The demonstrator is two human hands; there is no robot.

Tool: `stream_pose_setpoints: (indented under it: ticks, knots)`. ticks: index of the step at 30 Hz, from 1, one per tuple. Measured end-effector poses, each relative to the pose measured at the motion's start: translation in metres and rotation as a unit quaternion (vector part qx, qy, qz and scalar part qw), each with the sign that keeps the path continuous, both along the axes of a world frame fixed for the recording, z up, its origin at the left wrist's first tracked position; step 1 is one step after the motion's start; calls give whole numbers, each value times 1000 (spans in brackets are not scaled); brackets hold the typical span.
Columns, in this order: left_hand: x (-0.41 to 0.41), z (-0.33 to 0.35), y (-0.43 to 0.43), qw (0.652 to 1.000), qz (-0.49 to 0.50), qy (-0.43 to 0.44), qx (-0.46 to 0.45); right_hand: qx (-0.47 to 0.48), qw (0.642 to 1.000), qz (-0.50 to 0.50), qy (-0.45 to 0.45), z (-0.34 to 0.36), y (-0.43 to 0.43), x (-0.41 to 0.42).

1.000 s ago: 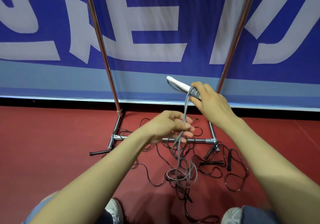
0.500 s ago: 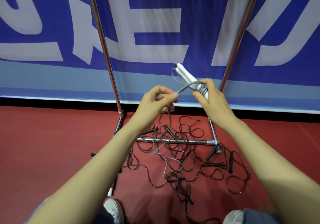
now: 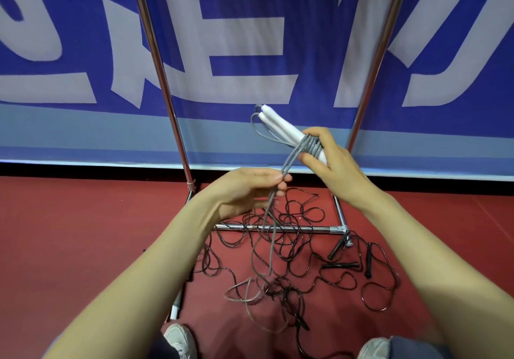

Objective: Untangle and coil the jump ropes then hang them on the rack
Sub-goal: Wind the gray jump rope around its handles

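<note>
My right hand point(image 3: 331, 164) grips the two white handles point(image 3: 281, 126) of a grey jump rope, held side by side and pointing up-left. Several turns of grey cord point(image 3: 311, 146) are wound around them by my fingers. My left hand point(image 3: 250, 189) pinches the doubled grey cord just below the handles. The rest of that cord point(image 3: 271, 247) hangs down to the red floor. Black jump ropes point(image 3: 303, 253) lie tangled below, with black handles point(image 3: 340, 264) on the right. The chrome rack point(image 3: 278, 229) stands behind them.
The rack's two uprights point(image 3: 164, 86) rise in front of a blue and white banner point(image 3: 250, 52). Its base bar crosses the rope tangle. My shoes point(image 3: 179, 340) show at the bottom edge, on a red floor point(image 3: 69, 233).
My left hand has dropped from beside the handles and now pinches the cord lower. More grey turns sit around the white handles, and less loose grey cord lies on the floor.
</note>
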State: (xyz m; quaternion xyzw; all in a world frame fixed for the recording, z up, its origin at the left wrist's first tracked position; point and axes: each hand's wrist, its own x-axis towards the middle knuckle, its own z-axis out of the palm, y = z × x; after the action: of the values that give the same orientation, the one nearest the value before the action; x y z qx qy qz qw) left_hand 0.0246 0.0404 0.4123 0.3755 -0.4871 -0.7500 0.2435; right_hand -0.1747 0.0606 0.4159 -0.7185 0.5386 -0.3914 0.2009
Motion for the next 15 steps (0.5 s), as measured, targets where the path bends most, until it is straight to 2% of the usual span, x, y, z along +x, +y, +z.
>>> stream_pose_setpoints:
  ticks: [3,6,8,10,15]
  knots:
    - [1,-4,-5,987,63,-68,-132,35,999,23,-15,0,-1,-3]
    - [1,-6,-5,968,85,-98,-216,98,981,81,-145,4,-1,-3]
    - [-2,-9,-3,960,87,-115,-239,129,957,132,-223,6,1,-2]
    - [-5,-12,-2,956,95,-118,-250,143,941,158,-262,7,4,3]
    - [-8,-18,-1,950,110,-140,-256,122,935,90,-321,3,3,15]
